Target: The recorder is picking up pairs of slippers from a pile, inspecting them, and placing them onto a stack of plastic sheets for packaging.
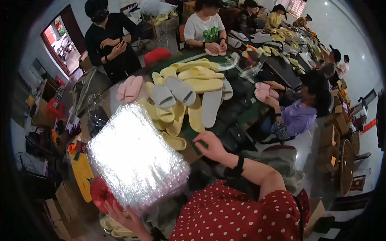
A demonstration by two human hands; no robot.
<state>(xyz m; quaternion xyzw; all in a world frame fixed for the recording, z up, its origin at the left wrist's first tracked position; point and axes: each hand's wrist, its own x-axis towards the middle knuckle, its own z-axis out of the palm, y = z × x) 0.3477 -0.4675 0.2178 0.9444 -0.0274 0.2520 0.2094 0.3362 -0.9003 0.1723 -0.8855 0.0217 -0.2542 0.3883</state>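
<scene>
- Foil package (pixel 136 156), silver and boxy, lies before the left hand (pixel 124 219); fingers spread at its edge, perhaps steadying it, grip unclear.
- Right hand (pixel 215 149) hangs empty, loosely curled, near yellow rounded slippers (pixel 196 114).

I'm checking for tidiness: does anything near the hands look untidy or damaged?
The slippers beyond the right hand look untidy: yellow and grey ones lie heaped, pointing different ways. The silver package looks crinkled, but I see no clear damage.
</scene>
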